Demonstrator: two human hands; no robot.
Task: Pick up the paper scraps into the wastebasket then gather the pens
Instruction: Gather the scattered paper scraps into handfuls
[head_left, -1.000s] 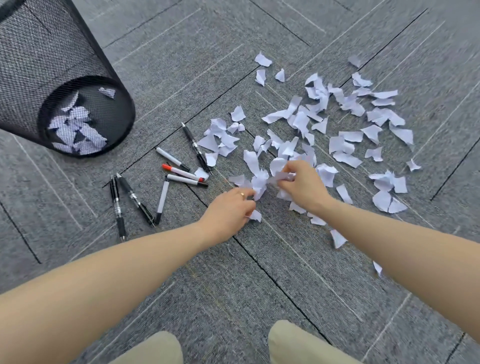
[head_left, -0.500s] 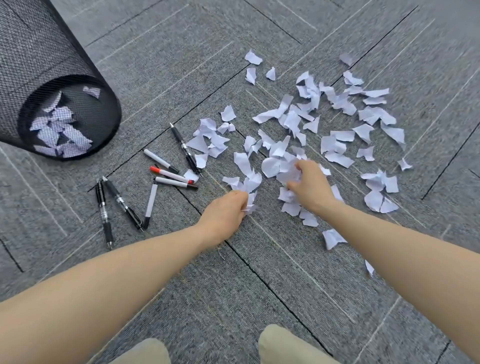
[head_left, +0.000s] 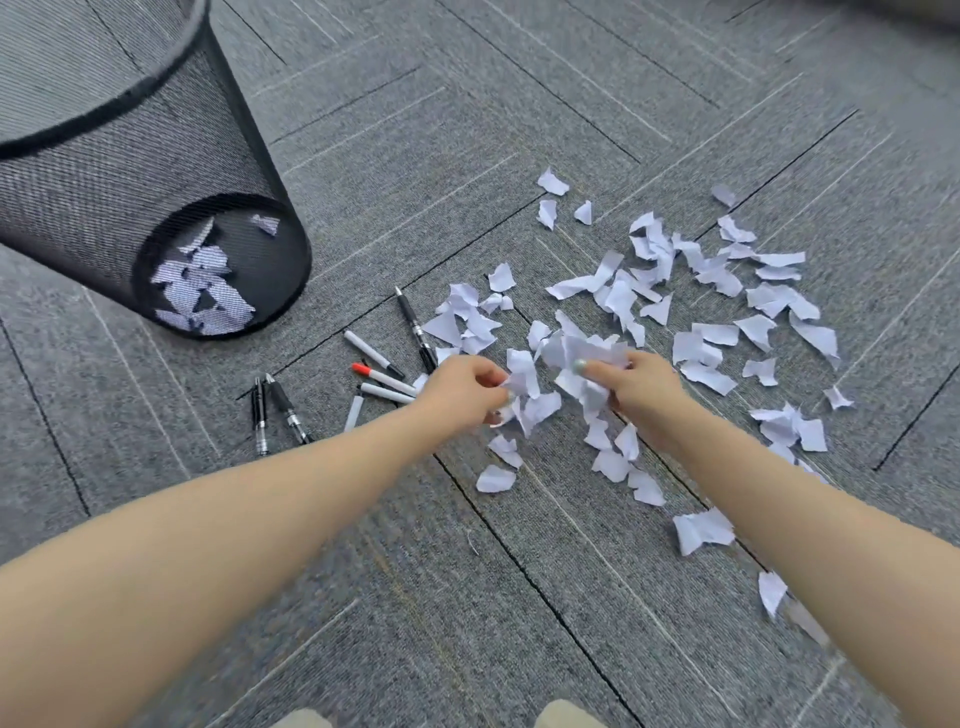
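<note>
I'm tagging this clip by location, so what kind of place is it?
Probably an office floor: grey carpet tiles, a black wire-mesh wastebasket, and scattered pens among torn white paper scraps.

We only get one view here, the head cam, so there's no second angle to overlap with. It sits up high on the person and looks forward and steeply down at the grey carpet floor (head_left: 519, 104). It's a wide lens, so the forearms stretch in huge from both bottom corners and the knees (head_left: 566, 717) just peek in at the bottom edge. The hands land around the middle of the frame, fairly close. The mesh wastebasket (head_left: 104, 171) leans in from the upper left, partly cut off by the frame. Edges look a bit blurry.
</note>
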